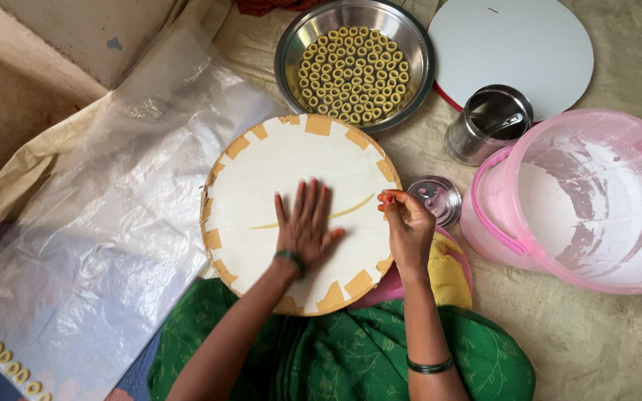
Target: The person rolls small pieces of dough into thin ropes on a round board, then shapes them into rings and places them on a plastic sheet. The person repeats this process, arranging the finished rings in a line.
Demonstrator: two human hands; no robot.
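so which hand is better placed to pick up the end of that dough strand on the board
Right, probably. The right hand hovers at the board's edge with fingertips pinched beside the dough strand's right end. The left hand lies flat, palm down, over the strand's middle.

A thin yellow dough strand (351, 209) lay stretched across the round white board (261, 171), running from lower left up to the right. Its middle was hidden under a flat palm; its right end rose toward pinched fingertips.
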